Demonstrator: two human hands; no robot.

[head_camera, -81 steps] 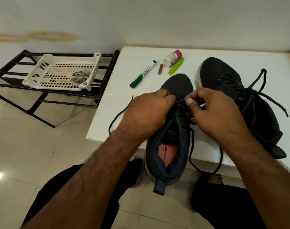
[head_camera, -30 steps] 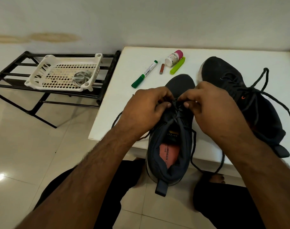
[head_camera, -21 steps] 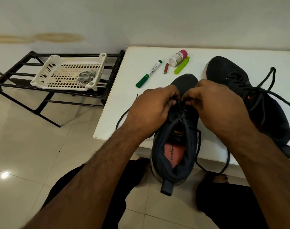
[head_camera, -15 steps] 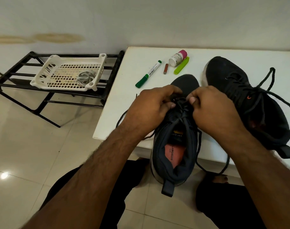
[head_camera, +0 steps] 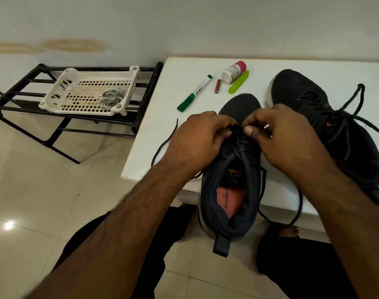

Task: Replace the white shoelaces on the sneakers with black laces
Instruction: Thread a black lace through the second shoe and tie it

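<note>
- On the white rectangular table (head_camera: 270, 65), two dark sneakers lie side by side; the table's left edge stands next to a black metal rack (head_camera: 18, 91).
- Black metal rack: low, with horizontal bars, standing on the tiled floor against the wall; it carries a white perforated plastic basket (head_camera: 61, 100).
- Far black mesh sneaker (head_camera: 309, 104): to the right, toe toward the wall, long axis running from wall to viewer and angled rightward; a black lace is tied on it in a bow with loose loops.
- Near dark navy sneaker (head_camera: 229, 190): toe toward the wall, heel overhanging the table's near edge toward the viewer; the orange insole is visible through the opening.
- White perforated plastic basket: holds a bundle of pale laces (head_camera: 110, 97) in its right portion.
- Left hand (head_camera: 197, 139): fingers curled, pinching the black shoelace (head_camera: 162, 145) at the upper eyelets of the near sneaker.
- Right hand (head_camera: 279, 137): fingers curled, pinching the same lace just beside the left hand; the lace ends trail off both sides of the shoe.
- Behind the sneakers: a green-capped white marker (head_camera: 195, 92), a small white bottle with pink cap (head_camera: 233, 71), a lime-green clip-like piece (head_camera: 238, 82) and a small brown cylinder (head_camera: 217, 86).
</note>
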